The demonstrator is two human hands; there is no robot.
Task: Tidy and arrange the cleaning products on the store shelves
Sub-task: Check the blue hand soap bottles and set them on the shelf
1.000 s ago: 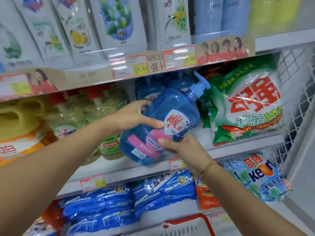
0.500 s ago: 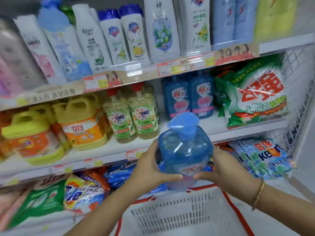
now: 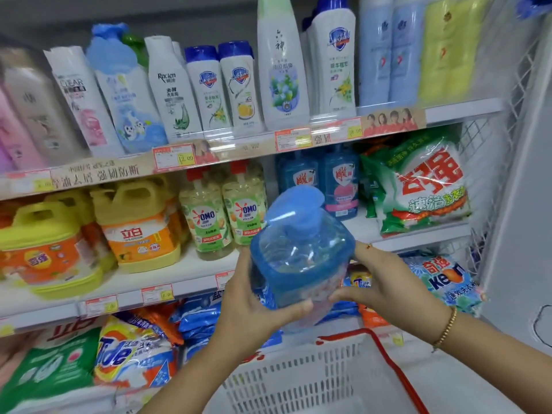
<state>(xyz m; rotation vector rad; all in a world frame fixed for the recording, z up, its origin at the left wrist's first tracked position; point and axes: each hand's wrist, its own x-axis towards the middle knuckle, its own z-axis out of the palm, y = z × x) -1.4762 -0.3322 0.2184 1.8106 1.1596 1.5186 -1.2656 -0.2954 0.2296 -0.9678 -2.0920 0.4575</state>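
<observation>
I hold a blue pump bottle [image 3: 301, 258] of detergent upright in front of the middle shelf, its pump cap toward me. My left hand [image 3: 254, 306] grips its left side, thumb across the front. My right hand [image 3: 379, 282] grips its right side. Two matching blue bottles [image 3: 322, 180] stand on the middle shelf [image 3: 191, 276] behind it, to the right of two OMO bottles [image 3: 224, 216]. The held bottle hangs above a white basket [image 3: 313, 380] with a red rim.
Yellow and orange jugs [image 3: 134, 228] fill the shelf's left part; a green and white detergent bag [image 3: 424, 186] lies at its right end. Shampoo bottles [image 3: 209, 88] line the top shelf. Detergent bags [image 3: 128, 357] crowd the bottom shelf. A wire side panel [image 3: 490, 162] closes the right.
The blue bottle came off the middle shelf, where it was tilted, and now stands upright in both hands lower and nearer me, above the basket. Since half a second ago it barely moved.
</observation>
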